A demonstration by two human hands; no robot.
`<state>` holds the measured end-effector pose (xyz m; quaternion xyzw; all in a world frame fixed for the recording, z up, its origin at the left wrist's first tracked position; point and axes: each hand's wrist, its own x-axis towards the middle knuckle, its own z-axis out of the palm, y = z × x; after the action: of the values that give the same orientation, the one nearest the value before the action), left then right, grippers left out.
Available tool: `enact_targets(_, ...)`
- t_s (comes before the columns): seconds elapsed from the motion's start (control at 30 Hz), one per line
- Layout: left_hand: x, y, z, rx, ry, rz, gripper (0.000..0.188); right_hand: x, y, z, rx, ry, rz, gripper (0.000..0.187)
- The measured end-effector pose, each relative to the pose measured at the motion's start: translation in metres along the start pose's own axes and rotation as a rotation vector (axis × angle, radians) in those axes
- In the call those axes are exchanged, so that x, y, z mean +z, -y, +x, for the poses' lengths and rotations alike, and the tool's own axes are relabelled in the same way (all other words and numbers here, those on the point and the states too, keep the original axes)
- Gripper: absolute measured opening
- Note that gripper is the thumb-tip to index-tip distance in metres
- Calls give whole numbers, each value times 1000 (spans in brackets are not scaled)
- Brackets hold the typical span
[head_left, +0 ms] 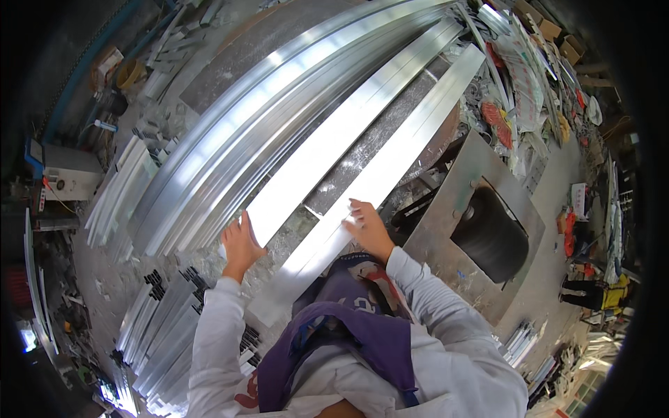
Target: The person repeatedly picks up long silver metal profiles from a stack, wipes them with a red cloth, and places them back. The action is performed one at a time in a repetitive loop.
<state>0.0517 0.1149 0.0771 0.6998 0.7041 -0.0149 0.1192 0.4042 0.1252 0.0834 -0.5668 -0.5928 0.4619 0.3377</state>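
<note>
Two long flat aluminium bars lie on a metal workbench [279, 35], running from me toward the far right. My left hand [240, 244] rests flat on the near end of the left bar [334, 132], fingers spread. My right hand [366, 226] presses on the right bar [397, 153], fingers spread over its surface. The near end of the right bar reaches my chest, over my purple apron. Neither hand wraps around a bar.
A bundle of long aluminium profiles [230, 125] lies left of the two bars. A saw table [481, 167] with a dark round blade guard [491, 233] stands at my right. More profile stacks [160, 334] lie on the floor at my left. Clutter lines the far right.
</note>
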Motion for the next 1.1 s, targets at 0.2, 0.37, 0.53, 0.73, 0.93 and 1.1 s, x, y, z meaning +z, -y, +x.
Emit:
enact_targets(0.2, -101, -70, -65, 61, 24, -57, 120, -42, -11, 119, 320, -27, 1213, 94)
enact_targets(0.37, -118, -111, -115, 56, 45, -94, 123, -55, 0, 140, 336, -238, 1604, 68)
enact_targets(0.53, -74, -64, -92, -267, 582, -1201, 102, -56, -24, 100, 367, -43, 1598, 47)
enact_targets(0.73, -47, -71, -58, -298, 880, -974, 75, -59, 17, 75, 385, -53, 1365, 43)
enact_targets(0.93, -73, -114, -84, -187, 684, -724, 65, -50, 4, 77, 448, -387, 975, 88)
enact_targets(1.1, -68, -128, -117, 75, 376, -818, 86, -36, -2, 77, 359, -425, 963, 90)
